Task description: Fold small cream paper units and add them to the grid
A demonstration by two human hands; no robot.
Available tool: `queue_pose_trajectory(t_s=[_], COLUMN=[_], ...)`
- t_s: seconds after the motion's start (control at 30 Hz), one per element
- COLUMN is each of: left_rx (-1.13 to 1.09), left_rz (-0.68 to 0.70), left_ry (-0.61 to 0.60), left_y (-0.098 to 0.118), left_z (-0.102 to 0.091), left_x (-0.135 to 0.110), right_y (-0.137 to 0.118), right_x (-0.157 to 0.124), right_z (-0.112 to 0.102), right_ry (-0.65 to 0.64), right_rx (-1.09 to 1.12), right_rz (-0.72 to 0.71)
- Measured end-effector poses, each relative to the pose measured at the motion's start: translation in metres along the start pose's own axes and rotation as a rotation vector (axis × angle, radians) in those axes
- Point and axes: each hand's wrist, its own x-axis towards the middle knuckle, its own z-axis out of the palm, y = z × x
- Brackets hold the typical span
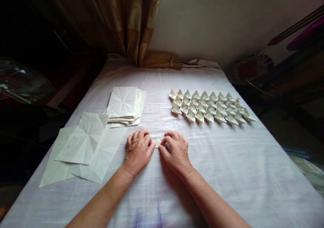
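A small piece of folded paper lies on the cloth between my two hands, its pointed top showing. My left hand pinches its left side, with thumb and fingers closed. From the right, my right hand grips the other edge between thumb and forefinger. Beyond my right hand stand rows of small folded paper boats, pale and pointed. Creased square sheets form a stack beyond my left hand. Nearer on the left, several loose creased sheets overlap one another.
A pale sheet covers the table or bed, whose sides drop off left and right. At the far end a gold-brown curtain hangs onto it, against a plain wall. A clear glass or plastic object is at far left.
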Motion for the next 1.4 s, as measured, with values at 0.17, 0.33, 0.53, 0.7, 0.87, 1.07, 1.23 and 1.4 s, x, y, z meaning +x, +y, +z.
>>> queue_pose_trajectory(t_s=[0.17, 0.33, 0.53, 0.7, 0.87, 1.07, 1.23, 1.4], left_rx=[-0.003, -0.03, -0.099, -0.101, -0.112, -0.094, 0.034, 0.109], left_rz=[0.003, 0.002, 0.029, -0.04, 0.052, 0.257, 0.386, 0.524], left_ry=[0.004, -0.021, -0.066, -0.078, -0.01, 0.0, 0.021, 0.03], left_y=[0.0, -0.002, -0.012, -0.012, -0.009, -0.014, -0.011, -0.011], left_z=[-0.001, -0.004, -0.005, -0.004, -0.002, -0.007, -0.013, -0.014], left_x=[0.001, 0.002, 0.0, 0.006, -0.001, -0.013, 0.002, 0.013], right_y=[0.002, 0.007, 0.015, 0.013, 0.016, 0.023, 0.024, 0.023], right_x=[-0.001, -0.001, -0.004, -0.002, -0.004, -0.009, -0.01, -0.008], right_z=[0.0, -0.002, -0.009, -0.008, -0.006, -0.005, -0.005, -0.005], right_ry=[0.01, 0.007, 0.004, 0.004, 0.025, 0.034, 0.031, 0.013], right_rx=[0.007, 0.025, 0.032, 0.021, 0.002, 0.004, 0.006, 0.025], right_rz=[0.009, -0.001, 0.015, 0.04, -0.014, -0.119, -0.161, -0.199])
